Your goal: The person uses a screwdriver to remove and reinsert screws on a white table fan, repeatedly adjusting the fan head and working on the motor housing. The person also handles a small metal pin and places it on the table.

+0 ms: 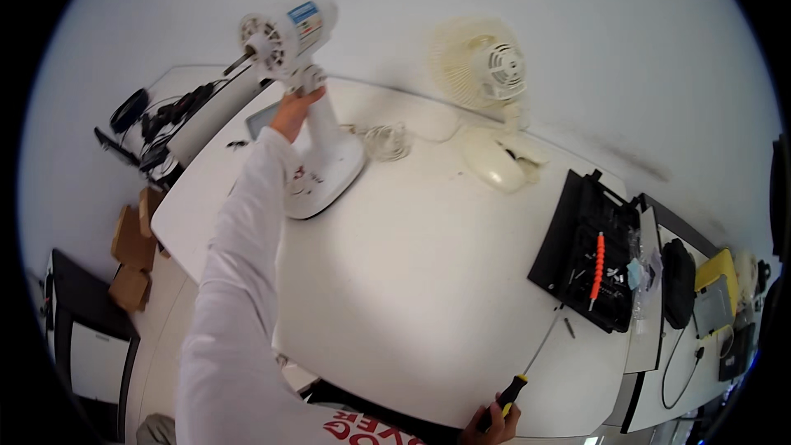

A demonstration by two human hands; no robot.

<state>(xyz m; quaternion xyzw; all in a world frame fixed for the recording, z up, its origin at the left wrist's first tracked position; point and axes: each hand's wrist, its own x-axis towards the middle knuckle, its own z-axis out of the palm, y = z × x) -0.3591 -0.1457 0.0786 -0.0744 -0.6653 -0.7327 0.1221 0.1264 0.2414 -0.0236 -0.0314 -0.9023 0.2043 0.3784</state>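
white sleeve (235,280) foremost; left hand (292,114) grips white fan (326,125), metal shaft (238,62) protruding.

The person's left hand (294,115) grips a white fan (325,124) below its motor (290,33); the right hand (493,425) holds a black-and-yellow-handled screwdriver (512,389) at the near edge of the bench (412,280). A cream fan (498,74) sits by the wall (379,8); an orange rod (598,262) lies in an open black case (559,235).
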